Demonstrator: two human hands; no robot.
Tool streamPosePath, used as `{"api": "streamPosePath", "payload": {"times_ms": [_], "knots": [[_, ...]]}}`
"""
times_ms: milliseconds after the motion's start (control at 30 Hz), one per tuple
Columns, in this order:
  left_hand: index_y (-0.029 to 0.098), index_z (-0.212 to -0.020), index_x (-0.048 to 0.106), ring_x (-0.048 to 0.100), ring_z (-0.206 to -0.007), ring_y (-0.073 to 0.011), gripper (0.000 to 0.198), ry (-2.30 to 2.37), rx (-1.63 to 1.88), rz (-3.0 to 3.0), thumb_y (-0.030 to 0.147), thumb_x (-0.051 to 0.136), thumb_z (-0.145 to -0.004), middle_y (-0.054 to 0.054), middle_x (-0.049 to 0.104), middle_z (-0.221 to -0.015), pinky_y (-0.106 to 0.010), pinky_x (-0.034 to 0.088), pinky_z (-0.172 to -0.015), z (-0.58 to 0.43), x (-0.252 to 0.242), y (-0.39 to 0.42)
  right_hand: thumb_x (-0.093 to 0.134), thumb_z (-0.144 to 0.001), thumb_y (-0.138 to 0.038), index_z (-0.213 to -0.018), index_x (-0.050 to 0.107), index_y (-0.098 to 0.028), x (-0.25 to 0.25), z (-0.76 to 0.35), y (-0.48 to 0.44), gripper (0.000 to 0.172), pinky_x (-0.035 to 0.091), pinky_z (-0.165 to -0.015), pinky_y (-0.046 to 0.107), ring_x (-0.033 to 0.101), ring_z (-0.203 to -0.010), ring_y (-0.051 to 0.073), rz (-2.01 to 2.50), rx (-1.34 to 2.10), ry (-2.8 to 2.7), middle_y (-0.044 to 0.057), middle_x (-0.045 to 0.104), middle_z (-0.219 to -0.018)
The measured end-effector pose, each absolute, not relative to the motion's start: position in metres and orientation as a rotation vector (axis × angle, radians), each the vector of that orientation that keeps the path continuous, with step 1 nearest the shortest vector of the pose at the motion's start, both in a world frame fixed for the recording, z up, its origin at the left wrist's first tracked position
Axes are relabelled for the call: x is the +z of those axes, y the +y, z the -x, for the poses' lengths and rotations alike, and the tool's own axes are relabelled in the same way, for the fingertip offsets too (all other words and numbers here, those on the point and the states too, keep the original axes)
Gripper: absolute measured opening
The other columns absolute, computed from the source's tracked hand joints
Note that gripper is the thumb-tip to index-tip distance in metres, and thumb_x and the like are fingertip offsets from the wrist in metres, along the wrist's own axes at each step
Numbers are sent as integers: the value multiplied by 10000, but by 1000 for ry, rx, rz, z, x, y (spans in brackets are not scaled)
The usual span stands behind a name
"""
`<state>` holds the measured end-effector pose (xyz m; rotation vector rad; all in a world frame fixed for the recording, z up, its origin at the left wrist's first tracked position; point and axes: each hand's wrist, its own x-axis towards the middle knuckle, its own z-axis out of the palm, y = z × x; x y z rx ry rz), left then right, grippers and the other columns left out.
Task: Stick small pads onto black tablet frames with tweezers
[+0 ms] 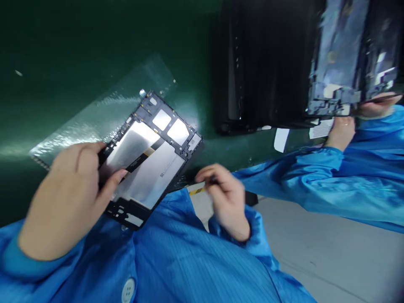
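Observation:
My left hand (pixel 72 189) grips the left edge of a tablet housing (pixel 159 166), thumb on its face and the other fingers around the side. The housing is tilted, showing silvery panels, a black frame with cut-outs and a dark ribbon cable (pixel 137 162) across the middle. Apart from it, to the right, my right hand (pixel 225 195) is blurred, its fingers curled around something small and dark that I cannot make out. Beyond the housing, a clear plastic film (pixel 104 111) lies on the green table.
Dark device housings (pixel 268 63) stand in a row at the upper right. A co-worker's hands (pixel 341 132) touch them at their near side. White paper slips (pixel 280 139) lie by the edge of the green table (pixel 94 38). Grey floor (pixel 331 248) shows at the lower right.

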<state>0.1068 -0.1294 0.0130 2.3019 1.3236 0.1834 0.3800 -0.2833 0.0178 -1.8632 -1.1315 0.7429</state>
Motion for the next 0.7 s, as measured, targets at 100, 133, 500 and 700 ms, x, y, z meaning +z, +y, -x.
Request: {"api": "streamPosePath", "payload": {"times_ms": [100, 133, 500, 700], "knots": [[45, -1384, 661, 661, -1263, -466, 633, 1268, 174, -2355, 563, 429, -1102, -260, 701, -1312, -690, 590, -1080, -122, 27, -139, 661, -996, -274, -1264, 689, -223, 33, -348, -315, 274, 541, -595, 310, 633, -591, 132, 1985, 1300, -1216, 31, 807, -999], [66, -1371, 663, 671, -1248, -438, 552, 1264, 214, -2356, 506, 459, -1105, -238, 706, -1302, -661, 602, -1071, -124, 31, -142, 684, -1021, -353, -1385, 630, -220, 35, -337, -324, 392, 529, -557, 304, 618, -565, 124, 1969, 1348, -1204, 55, 818, -1080], [308, -1600, 404, 657, -1378, -234, 616, 1195, 1099, -2063, 566, 605, -1078, -138, 498, -1625, -400, 653, -1085, -109, 31, -52, 674, -903, -333, -1466, 629, -193, 12, -367, -91, 582, 660, -1027, 417, 782, -1207, 266, 1423, 550, -743, 109, 786, -1359], [201, -1438, 566, 674, -1163, -217, 499, 1323, 1437, -1855, 511, 664, -1060, -131, 599, -1429, -415, 640, -988, -74, -22, -1, 540, -996, -241, -1477, 613, -82, 37, -409, 89, 513, 588, -1142, 496, 709, -1346, 356, 2059, 480, -925, 246, 687, -1476]]}}
